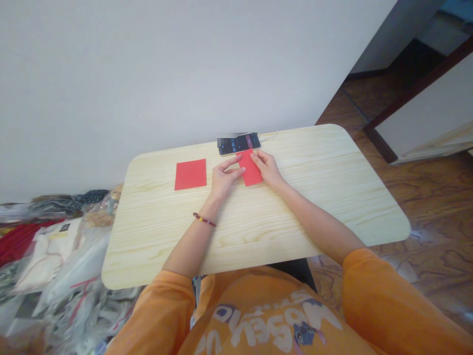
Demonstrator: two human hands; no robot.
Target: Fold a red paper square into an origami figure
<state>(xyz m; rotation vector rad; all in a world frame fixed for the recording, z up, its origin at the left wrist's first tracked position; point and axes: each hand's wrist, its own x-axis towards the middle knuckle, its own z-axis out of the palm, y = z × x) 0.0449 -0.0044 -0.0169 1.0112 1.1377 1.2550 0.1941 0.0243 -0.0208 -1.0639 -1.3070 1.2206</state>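
Red paper rectangle (251, 168) is gripped by the right hand (268, 168); left hand (225, 178) is held half-open beside it; red paper square (190, 174) is left apart on pale wooden worktop (251, 231).

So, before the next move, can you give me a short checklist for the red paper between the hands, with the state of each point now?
1. Right hand on the narrow red paper: ok, its fingers rest on the paper.
2. Left hand at the paper: ok, its fingertips reach the paper's left edge.
3. Paper clear of the phone: not ok, its far end sits at the phone's lower edge.
4. Paper straight on the wooden table: not ok, it lies tilted.
5. Second red sheet apart from the hands: ok, it lies flat to the left.
6. Fold in the narrow paper: cannot tell.
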